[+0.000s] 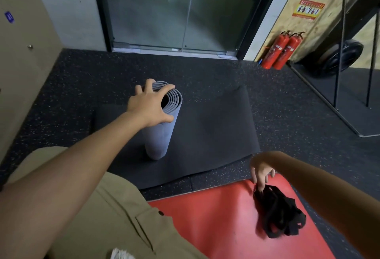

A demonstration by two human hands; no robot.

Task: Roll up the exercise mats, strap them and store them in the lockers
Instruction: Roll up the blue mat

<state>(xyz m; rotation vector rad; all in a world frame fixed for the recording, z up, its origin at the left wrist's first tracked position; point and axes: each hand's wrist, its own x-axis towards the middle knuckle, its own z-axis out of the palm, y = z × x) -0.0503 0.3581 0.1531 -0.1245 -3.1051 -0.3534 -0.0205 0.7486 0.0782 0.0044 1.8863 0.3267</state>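
Clasping the grey roll (pixel 162 127) upright, my left hand (pixel 148 106) curls its fingers over the top. If I slacken, it uncoils or topples. My right hand (pixel 261 173), near right, perhaps pinches the straps (pixel 279 213).

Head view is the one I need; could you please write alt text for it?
A left hand grips the top of a rolled grey mat standing upright on a flat black mat. The right hand pinches bundled black straps lying on a red mat. Two fire extinguishers stand by the far wall.
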